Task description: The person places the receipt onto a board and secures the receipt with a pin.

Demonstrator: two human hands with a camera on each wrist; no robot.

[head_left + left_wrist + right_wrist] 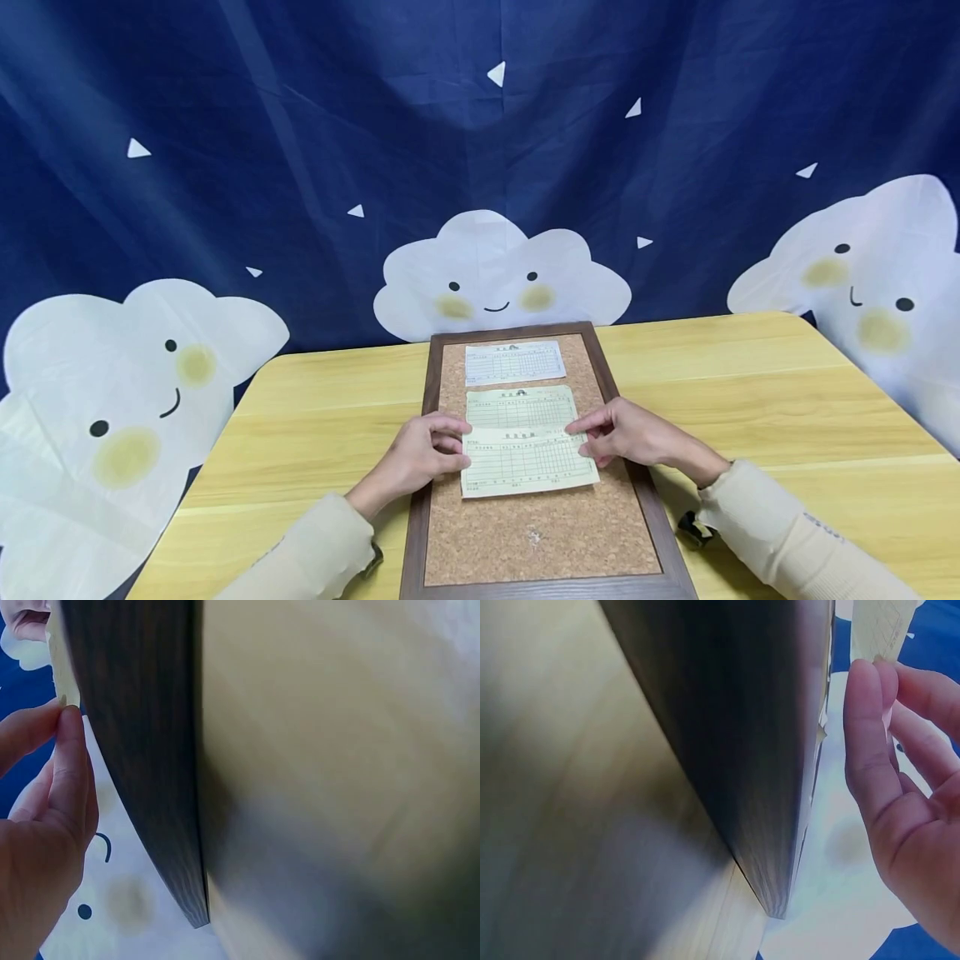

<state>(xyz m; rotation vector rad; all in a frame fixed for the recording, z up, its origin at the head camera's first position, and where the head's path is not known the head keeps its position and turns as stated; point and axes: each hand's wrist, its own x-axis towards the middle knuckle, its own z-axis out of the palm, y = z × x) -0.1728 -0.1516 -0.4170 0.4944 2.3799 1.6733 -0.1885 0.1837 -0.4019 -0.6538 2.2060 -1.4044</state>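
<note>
In the head view my left hand point(416, 452) pinches the left edge of a pale green printed form point(525, 465) between thumb and fingers. The right hand point(636, 433) holds the same sheet by its right edge. The form lies over the framed cork board point(536, 550), its top overlapping a second green form point(517, 410). Above that, a bluish-white form point(513, 363) lies on the cork. From the left wrist, thumb and index fingertips meet at the paper's edge point(64, 671); the right wrist view shows a similar pinch on the sheet point(877, 631).
The board's dark wooden frame point(415, 533) rests on a light wood-grain table point(757, 383). Behind it hangs a navy cloth point(480, 142) with white smiling clouds. A small torn-looking pale patch point(534, 537) marks the lower cork. Dark bands sit at both wrists.
</note>
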